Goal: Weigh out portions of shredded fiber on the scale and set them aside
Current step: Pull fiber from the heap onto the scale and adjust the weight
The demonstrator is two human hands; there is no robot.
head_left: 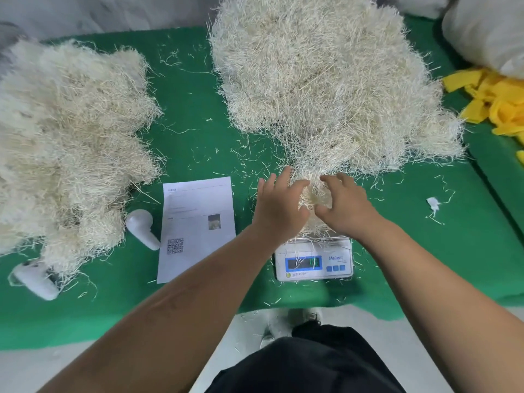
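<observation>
A small white digital scale stands near the front edge of the green table. A tuft of pale shredded fiber sits on its platform, joined at the back to the big fiber heap. My left hand touches the tuft's left side with spread fingers. My right hand cups its right side with loosely bent fingers. On the table's left lies a second mass of fiber in clumped portions.
A printed sheet with a QR code lies left of the scale. Two white plastic devices rest by the left fiber. Yellow strips and a white sack sit at the far right. Loose strands litter the cloth.
</observation>
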